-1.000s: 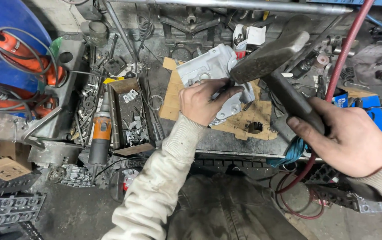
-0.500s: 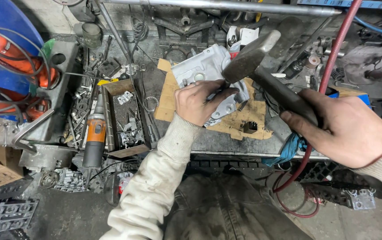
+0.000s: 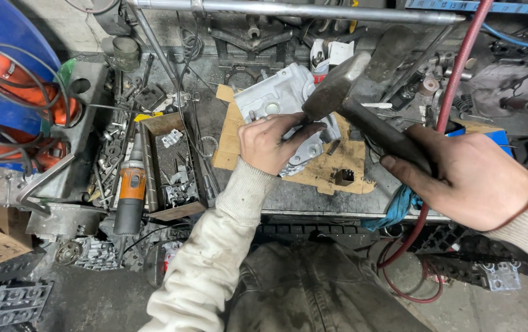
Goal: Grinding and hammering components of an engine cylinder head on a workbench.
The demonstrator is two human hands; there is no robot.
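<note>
A grey cast-metal housing [image 3: 279,98] lies on a sheet of brown cardboard [image 3: 322,172] on the workbench. My left hand [image 3: 270,142] rests on the housing's near side and pinches a thin metal rod against it, so I take it as gripping that rod. My right hand [image 3: 461,175] grips the dark handle of a hammer [image 3: 353,101]. The hammer's steel head hovers just above the housing, close to my left fingers.
A metal tray of small parts [image 3: 175,166] and an orange-and-grey power tool [image 3: 130,190] sit left of the cardboard. A red hose [image 3: 454,92] runs down at the right, beside a blue rag [image 3: 399,206]. Clutter fills the bench's back edge.
The hammer head has dropped from up right to just above the housing. My right hand came lower and closer. My left hand stayed on the housing.
</note>
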